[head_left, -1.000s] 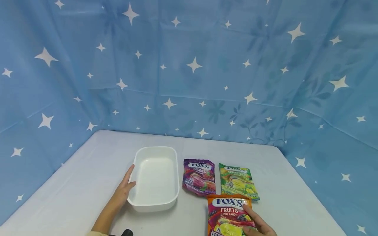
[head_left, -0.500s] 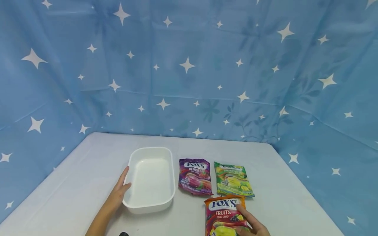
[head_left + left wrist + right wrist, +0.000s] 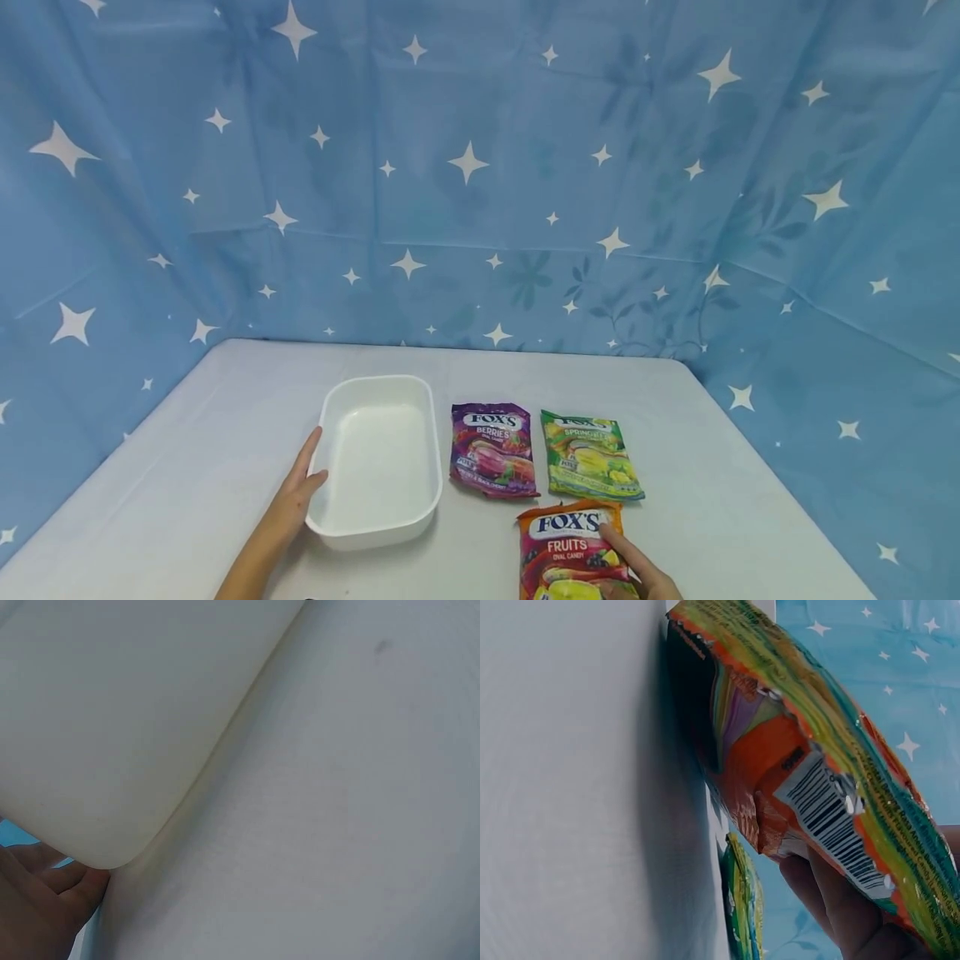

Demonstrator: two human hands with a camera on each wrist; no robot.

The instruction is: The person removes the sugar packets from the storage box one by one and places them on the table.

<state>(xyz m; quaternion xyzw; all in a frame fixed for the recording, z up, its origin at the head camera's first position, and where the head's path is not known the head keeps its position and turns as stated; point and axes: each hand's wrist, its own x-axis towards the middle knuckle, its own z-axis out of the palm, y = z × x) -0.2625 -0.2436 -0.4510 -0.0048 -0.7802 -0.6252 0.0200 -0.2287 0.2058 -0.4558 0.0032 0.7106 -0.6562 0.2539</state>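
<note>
In the head view my left hand (image 3: 288,504) is at the left side of a white plastic tray (image 3: 378,462), with the thumb over the rim and the fingers along the outer wall. The left wrist view shows its fingers (image 3: 88,889) against the tray's lower corner. My right hand (image 3: 645,575) grips the right side of an orange-and-red Fox's Fruits candy bag (image 3: 566,554); the bag's lower end is cut off by the frame. In the right wrist view the bag's barcoded back (image 3: 829,817) shows, with fingers beneath it. The bag appears lifted off the table.
A purple Fox's Berries bag (image 3: 492,450) lies right of the tray. Beside it lies a green-yellow Fox's bag (image 3: 590,458). All stand on a white table (image 3: 712,517), backed by a blue star-patterned curtain (image 3: 465,208).
The whole head view has shifted slightly, so the items appear farther left. Both hands keep their places at the tray and the Fruits bag.
</note>
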